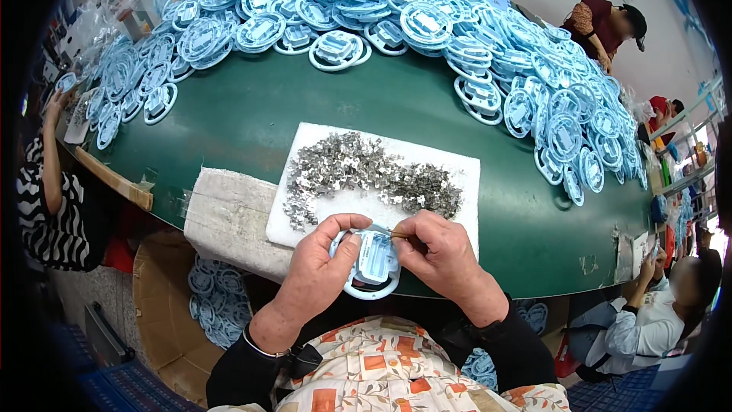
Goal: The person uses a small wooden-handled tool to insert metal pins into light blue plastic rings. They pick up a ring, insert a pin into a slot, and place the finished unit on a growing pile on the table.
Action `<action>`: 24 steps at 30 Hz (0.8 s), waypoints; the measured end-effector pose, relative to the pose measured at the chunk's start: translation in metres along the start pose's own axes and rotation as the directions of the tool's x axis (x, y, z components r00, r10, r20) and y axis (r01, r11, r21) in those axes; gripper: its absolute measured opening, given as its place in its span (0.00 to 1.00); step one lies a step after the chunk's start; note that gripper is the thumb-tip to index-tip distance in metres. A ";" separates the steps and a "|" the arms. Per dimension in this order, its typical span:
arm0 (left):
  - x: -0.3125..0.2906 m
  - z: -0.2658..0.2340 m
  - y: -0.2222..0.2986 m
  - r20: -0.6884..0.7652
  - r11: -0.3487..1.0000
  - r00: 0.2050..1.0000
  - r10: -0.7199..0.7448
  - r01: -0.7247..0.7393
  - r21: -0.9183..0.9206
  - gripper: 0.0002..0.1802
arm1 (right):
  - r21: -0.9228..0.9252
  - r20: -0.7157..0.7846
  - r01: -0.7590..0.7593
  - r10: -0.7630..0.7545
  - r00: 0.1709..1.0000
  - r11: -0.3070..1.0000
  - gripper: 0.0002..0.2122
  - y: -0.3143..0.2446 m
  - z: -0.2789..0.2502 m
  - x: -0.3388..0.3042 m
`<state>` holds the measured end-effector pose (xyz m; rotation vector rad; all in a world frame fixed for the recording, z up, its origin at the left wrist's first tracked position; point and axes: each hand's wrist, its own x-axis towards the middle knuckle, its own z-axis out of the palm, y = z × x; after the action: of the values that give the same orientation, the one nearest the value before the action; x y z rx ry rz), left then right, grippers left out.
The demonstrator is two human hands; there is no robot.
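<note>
My left hand (326, 261) is closed on the left rim of a light blue plastic ring-shaped part (374, 258) with a box-like middle. At its upper right edge, my right hand (438, 253) pinches something small, dark and thin, too small to name. Both hands are over the near edge of a white foam board (366, 214). Small silvery metal clips (347, 162) lie heaped in an arc on the board, just beyond my fingers.
Light blue ring parts (335, 46) are piled along the far side of the green table (229, 107). A greyish cloth-like pad (229, 214) lies left of the board. Below left, a cardboard box (164, 297) holds more parts. Several people sit or stand around the table.
</note>
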<state>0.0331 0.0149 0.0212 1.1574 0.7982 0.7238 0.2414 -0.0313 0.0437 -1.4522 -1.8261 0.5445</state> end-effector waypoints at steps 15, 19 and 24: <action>0.001 -0.003 0.001 0.033 0.999 0.999 -0.022 0.020 0.045 0.19 | -0.067 0.090 -0.085 0.091 0.992 0.994 0.09 -0.019 -0.012 0.004; 0.002 -0.002 0.000 0.031 0.999 0.999 -0.037 0.038 -0.033 0.20 | -0.086 0.098 -0.146 0.154 0.983 0.986 0.10 -0.013 -0.015 -0.003; -0.005 0.002 0.000 0.043 0.980 0.998 0.043 -0.034 -0.197 0.21 | 0.356 0.155 -0.402 0.371 0.915 0.843 0.10 -0.003 -0.004 -0.012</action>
<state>0.0318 0.0098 0.0219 1.0101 0.6509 0.7864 0.2440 -0.0439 0.0453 -1.5402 -1.3749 1.1111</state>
